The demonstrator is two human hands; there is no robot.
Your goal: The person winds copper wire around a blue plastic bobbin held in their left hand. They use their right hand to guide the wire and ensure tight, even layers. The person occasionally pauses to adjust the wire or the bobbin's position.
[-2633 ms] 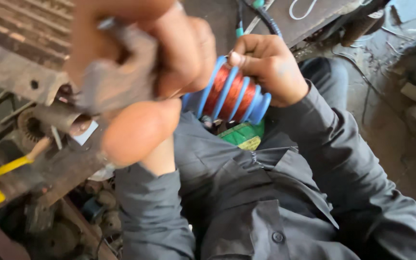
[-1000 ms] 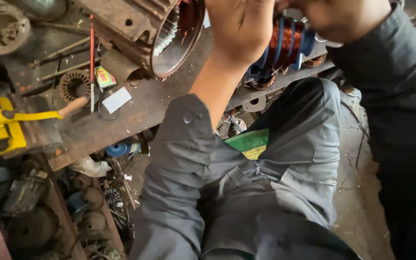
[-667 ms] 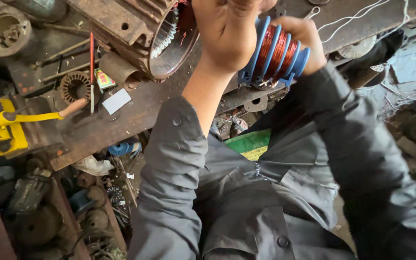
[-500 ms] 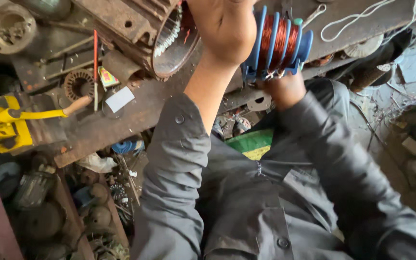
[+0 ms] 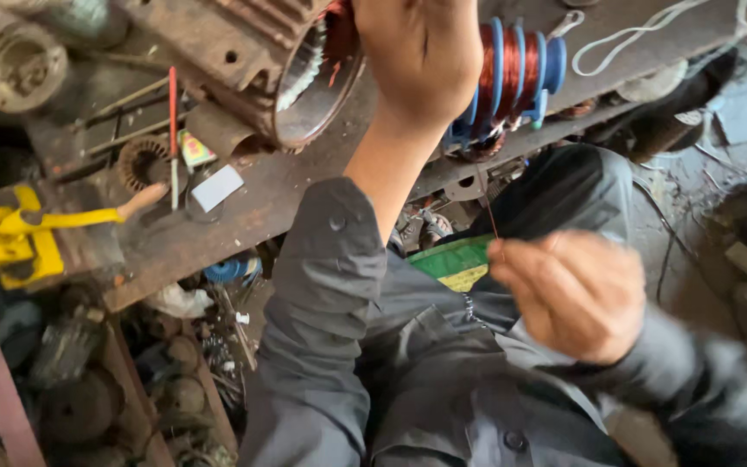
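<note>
Two hands, one thin strand

Two things keep me busy: my left hand [image 5: 425, 65] is up at the far edge of the workbench [image 5: 218, 225], wrapped over the near end of the blue coil former [image 5: 512, 73] with its bands of copper winding. How tightly those fingers close on it I cannot tell, since only the back of the hand shows. The former lies just beside the open mouth of the rusty motor housing [image 5: 296, 69], near the bench's front edge. My right hand [image 5: 577, 294] is lower, in front of my grey jacket, its fingertips pressed together on a fine copper wire [image 5: 488, 207] that runs up toward the former.

My worry is that wire. It looks thin, and it runs past the bench's rough front edge; as I judge it, a sharp tug or a snag on that edge could kink it, scrape its coating or snap it. If my pinch slackens, the strand could spring back and loosen the wound turns. If my left hand lets the former roll, it might tip off the front edge into the clutter of old parts below.

Toward the left end of the bench lie a yellow tool [image 5: 10, 238], a red-handled rod [image 5: 172, 130] and a small white card [image 5: 216, 188], well apart from both hands.
</note>
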